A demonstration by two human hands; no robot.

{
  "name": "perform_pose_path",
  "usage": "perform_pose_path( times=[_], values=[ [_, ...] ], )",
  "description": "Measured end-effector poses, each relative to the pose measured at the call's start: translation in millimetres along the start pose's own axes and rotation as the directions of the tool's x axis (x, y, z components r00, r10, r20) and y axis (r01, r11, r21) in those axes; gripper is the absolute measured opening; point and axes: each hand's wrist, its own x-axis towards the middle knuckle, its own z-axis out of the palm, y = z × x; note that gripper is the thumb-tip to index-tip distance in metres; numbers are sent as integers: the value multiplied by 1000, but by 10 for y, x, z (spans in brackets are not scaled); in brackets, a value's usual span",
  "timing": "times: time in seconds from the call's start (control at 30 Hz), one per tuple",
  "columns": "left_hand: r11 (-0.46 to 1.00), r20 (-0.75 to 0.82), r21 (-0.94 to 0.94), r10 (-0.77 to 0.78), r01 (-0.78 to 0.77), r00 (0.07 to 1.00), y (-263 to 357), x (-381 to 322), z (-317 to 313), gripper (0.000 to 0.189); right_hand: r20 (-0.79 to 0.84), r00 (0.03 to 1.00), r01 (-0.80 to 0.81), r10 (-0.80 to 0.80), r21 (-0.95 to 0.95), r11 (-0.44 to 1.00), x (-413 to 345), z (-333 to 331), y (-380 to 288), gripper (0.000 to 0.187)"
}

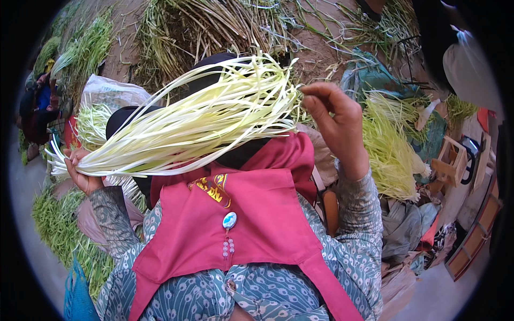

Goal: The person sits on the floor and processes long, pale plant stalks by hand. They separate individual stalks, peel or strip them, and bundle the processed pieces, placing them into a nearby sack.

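My left hand (82, 170) grips a long bundle of blanched yellow chives (192, 120) by its white stem ends. The bundle slants up to the right across my lap, above my red apron (241, 224) and dark-clad knees. At the leafy tips, my right hand (337, 116) is raised with its fingers bent and thumb near the forefinger. Its fingertips are close to the thin leaf ends; whether they pinch one is not clear. To the right of that hand lies a pile of yellow chives (389, 156) with white stem ends.
Dry stalks (225, 28) lie ahead on the earthen floor. A white woven sack (114, 92) and green leaf heaps (60, 224) are on my left. A teal sheet (369, 76) and small wooden frame (447, 160) are on my right. People (40, 108) sit at far left.
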Motion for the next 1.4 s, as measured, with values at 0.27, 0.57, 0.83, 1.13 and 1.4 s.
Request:
perform_pose_path(
  times=[0.27,0.57,0.83,1.13,1.4],
  values=[
    [998,5,-57,-40,41,999,21,-12,40,22,202,954,259,-223,-176,950,-16,30,-71,20],
    [997,1,-55,-61,61,998,-27,-20,115,23,346,920,302,-185,-323,897,11,126,-34,8],
    [999,11,6,-35,35,999,-9,-49,130,22,293,898,431,-329,-427,795,66,33,169,10],
    [1000,38,28,-14,13,999,-44,-18,67,23,100,971,239,-218,-451,860,241,103,-260,33],
    [996,27,92,14,-16,1000,-16,-48,63,23,661,618,665,-425,-150,732,199,583,-474,23]
  ],
)
